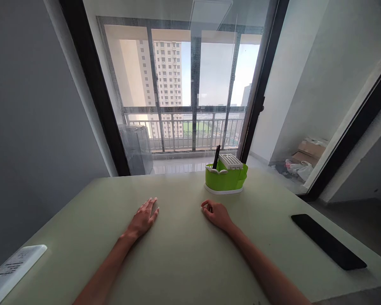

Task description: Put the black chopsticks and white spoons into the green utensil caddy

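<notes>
My left hand [144, 217] lies palm down on the pale green table, its fingers stretched out and holding nothing. To the right, my right hand [216, 214] rests on the tabletop with its fingers curled in loosely. Nothing shows between its thumb and index finger. Just beyond that hand, and apart from it, stands a bright green utensil caddy [224, 181] with a white base. Dark chopsticks [216, 157] stick up from its left part, and white spoon-like ends show along its rim. A white slotted rack [230, 161] sits on its right part.
On the right of the table [178, 262] lies a long black flat pad [328, 242]. A white object with dark markings [14, 271] is at the left edge. Glass panels stand beyond the far edge. Cardboard boxes [311, 149] and bags lie on the floor at right.
</notes>
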Demonstrator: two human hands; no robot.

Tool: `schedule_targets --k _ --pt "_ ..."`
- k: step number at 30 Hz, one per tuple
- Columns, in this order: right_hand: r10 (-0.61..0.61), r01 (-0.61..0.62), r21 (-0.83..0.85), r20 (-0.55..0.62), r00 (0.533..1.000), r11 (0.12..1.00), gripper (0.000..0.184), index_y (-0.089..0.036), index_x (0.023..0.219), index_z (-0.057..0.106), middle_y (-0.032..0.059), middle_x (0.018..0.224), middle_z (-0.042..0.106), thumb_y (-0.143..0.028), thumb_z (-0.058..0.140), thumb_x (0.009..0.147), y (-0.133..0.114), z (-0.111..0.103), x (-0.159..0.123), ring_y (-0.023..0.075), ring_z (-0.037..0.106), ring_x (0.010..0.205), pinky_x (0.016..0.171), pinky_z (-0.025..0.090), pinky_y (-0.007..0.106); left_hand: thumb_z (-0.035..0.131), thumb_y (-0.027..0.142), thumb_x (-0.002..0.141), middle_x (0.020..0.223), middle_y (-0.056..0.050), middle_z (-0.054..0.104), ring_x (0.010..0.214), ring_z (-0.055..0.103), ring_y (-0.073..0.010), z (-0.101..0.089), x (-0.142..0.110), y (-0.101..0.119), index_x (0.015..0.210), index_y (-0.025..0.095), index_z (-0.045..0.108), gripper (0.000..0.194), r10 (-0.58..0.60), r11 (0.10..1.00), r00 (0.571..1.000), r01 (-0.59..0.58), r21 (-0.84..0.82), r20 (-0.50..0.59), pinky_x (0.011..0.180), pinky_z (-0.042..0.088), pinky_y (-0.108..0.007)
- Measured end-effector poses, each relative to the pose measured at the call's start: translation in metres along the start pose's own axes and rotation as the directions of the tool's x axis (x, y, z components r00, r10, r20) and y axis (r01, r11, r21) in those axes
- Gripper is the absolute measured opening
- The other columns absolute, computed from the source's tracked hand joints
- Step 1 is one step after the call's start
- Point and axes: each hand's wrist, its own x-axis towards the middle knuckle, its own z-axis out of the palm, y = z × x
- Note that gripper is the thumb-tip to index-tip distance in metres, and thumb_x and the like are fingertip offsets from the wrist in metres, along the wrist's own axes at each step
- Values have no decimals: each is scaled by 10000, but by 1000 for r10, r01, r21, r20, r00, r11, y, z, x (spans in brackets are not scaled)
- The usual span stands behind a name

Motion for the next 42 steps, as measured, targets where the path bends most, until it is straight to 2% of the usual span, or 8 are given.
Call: schedule_targets --k 9,15,20,29,42 --pt "5 -5 -10 3 1000 1000 216 -236 1034 721 -14 766 720 -307 552 919 1 1 0 160 645 689 638 373 255 361 481 999 1543 -114 515 1472 423 -267 5 1 -4 1498 179 454 591 10 1000 1000 -10 -1 -29 1214 344 -427" --pt "4 -4 -17 6 1000 1000 211 -241 1035 723 -16 765 720 -307 556 924 1 0 0 161 650 699 629 360 255 354 477 1001 1552 -148 496 1481 409 -270 3 1 -3 1504 142 444 611 10 1000 1000 -10 -8 -10 1221 327 -432" --pt "3 -3 -17 5 1000 1000 215 -241 1036 722 -12 761 720 -302 549 924 1 0 0 164 651 697 632 370 254 368 487 993 1532 -109 529 1473 422 -271 4 1 -3 1490 201 467 583 -2 1000 999 1 -16 -35 1199 363 -434" --pt "0 0 -20 -6 1000 1000 210 -235 1019 726 -16 741 712 -303 553 923 1 0 0 155 639 676 631 372 251 364 486 990 1534 -120 524 1461 440 -273 5 1 -3 1490 191 467 590 -9 1000 999 9 -1 -35 1201 359 -434" --pt "8 -8 -17 -1 1000 1000 223 -248 1021 726 -12 770 727 -324 541 923 -3 -2 -1 170 655 705 641 386 258 344 484 1000 1571 -133 475 1494 385 -266 1 1 -2 1512 159 427 612 -3 1000 1000 3 -14 9 1227 312 -427"
